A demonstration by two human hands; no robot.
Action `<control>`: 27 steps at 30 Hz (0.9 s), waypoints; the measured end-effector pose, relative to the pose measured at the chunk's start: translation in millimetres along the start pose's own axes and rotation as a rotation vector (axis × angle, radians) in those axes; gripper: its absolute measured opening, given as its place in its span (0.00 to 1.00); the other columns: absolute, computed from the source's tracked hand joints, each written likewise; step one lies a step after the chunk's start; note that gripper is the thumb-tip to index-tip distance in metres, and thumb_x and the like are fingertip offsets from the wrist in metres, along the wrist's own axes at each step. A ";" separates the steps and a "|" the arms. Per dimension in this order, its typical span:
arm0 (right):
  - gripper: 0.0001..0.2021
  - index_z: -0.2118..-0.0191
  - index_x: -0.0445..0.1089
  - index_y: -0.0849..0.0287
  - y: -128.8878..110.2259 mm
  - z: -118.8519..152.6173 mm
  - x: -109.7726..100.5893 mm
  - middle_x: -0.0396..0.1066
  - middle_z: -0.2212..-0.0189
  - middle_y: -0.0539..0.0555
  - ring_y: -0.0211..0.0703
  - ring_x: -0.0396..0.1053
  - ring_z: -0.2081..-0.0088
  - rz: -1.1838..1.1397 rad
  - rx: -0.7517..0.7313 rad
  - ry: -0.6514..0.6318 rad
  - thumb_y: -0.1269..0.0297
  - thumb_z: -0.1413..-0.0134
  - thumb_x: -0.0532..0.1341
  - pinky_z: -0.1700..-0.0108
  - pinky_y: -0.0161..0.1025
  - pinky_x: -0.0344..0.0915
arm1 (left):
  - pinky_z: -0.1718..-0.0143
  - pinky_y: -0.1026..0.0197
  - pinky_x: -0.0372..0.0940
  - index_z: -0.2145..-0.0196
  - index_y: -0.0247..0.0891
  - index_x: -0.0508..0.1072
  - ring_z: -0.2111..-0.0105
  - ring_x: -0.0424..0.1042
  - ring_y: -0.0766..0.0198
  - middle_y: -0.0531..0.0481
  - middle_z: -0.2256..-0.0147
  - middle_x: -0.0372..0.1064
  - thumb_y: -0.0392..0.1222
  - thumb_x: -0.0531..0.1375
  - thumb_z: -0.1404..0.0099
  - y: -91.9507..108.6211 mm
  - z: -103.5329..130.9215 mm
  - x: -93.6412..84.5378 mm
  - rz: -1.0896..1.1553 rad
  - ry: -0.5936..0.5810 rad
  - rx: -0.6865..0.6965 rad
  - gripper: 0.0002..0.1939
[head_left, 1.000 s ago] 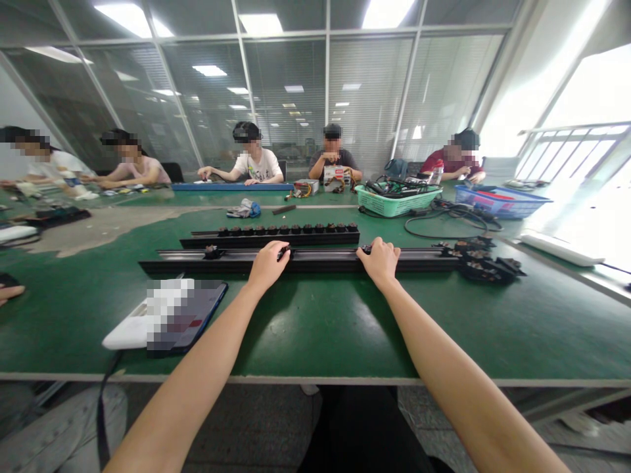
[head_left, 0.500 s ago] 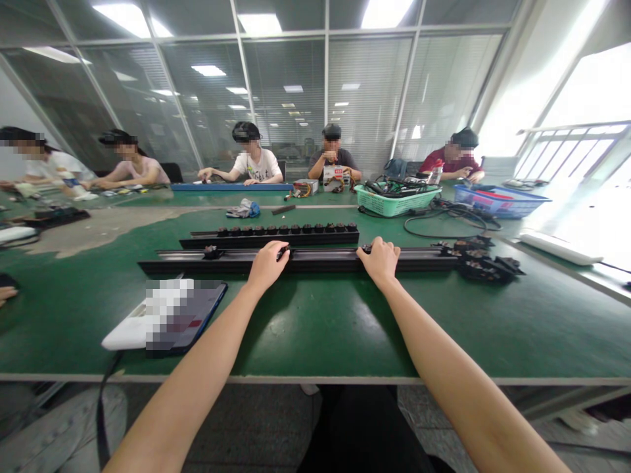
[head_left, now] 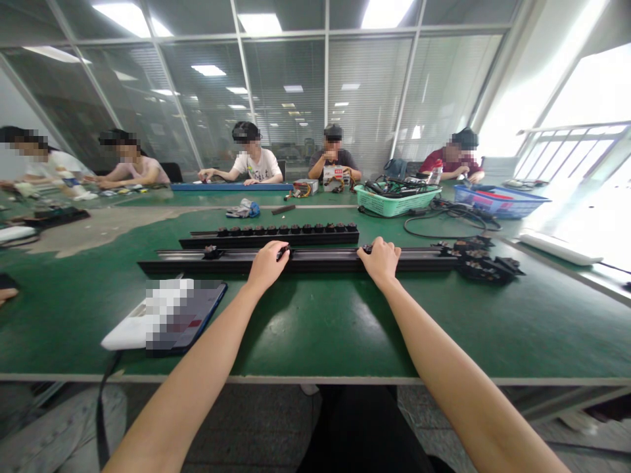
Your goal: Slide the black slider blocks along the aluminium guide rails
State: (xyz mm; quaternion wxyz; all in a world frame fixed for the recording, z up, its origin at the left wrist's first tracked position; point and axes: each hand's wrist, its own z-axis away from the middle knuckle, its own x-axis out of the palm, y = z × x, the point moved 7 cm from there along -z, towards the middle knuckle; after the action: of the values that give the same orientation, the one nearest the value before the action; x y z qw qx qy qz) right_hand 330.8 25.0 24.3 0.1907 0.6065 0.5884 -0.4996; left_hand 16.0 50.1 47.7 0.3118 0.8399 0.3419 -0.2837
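Observation:
A long black rail [head_left: 323,263] with a pale channel along its top lies across the green table. My left hand [head_left: 267,264] is closed around a small black part [head_left: 284,251] seated in the channel left of the middle. Farther right, my right hand [head_left: 382,261] is closed at another small black part [head_left: 366,249], mostly hidden by the fingers. A similar black piece [head_left: 211,251] sits in the channel near the left end. Beside the right end lies a pile of loose black parts [head_left: 493,268]. Behind, a shorter black rail [head_left: 271,241] carries a row of such parts.
A phone [head_left: 192,322] and a white device [head_left: 125,326] lie at the front left. Farther back are a green basket [head_left: 394,205] of cables, a blue basket [head_left: 507,207], and a crumpled cloth [head_left: 243,209]. Several people sit at the far side.
Both my hands and the rail keep the same place. Across the table, coworkers' hands have shifted slightly.

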 end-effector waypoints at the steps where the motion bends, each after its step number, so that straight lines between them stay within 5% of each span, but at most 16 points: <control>1: 0.16 0.54 0.67 0.62 0.2 -0.1 0.2 0.75 0.55 0.67 0.62 0.67 0.49 0.002 0.002 0.001 0.55 0.38 0.56 0.47 0.50 0.52 | 0.43 0.48 0.70 0.52 0.38 0.78 0.49 0.76 0.51 0.41 0.50 0.77 0.42 0.55 0.30 -0.1 0.0 0.1 -0.001 0.000 0.000 0.15; 27: 0.15 0.54 0.67 0.62 6.1 -0.7 -3.1 0.76 0.55 0.67 0.62 0.67 0.48 0.014 0.044 0.002 0.56 0.39 0.56 0.46 0.50 0.52 | 0.43 0.49 0.70 0.52 0.38 0.78 0.49 0.76 0.52 0.42 0.50 0.77 0.41 0.55 0.30 1.0 0.1 -0.2 -0.008 0.003 0.001 0.15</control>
State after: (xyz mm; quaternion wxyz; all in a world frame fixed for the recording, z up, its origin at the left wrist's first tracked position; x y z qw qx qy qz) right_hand 337.2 22.6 25.1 0.1803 0.6151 0.5731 -0.5106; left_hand 16.6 49.4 48.1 0.3094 0.8391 0.3457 -0.2841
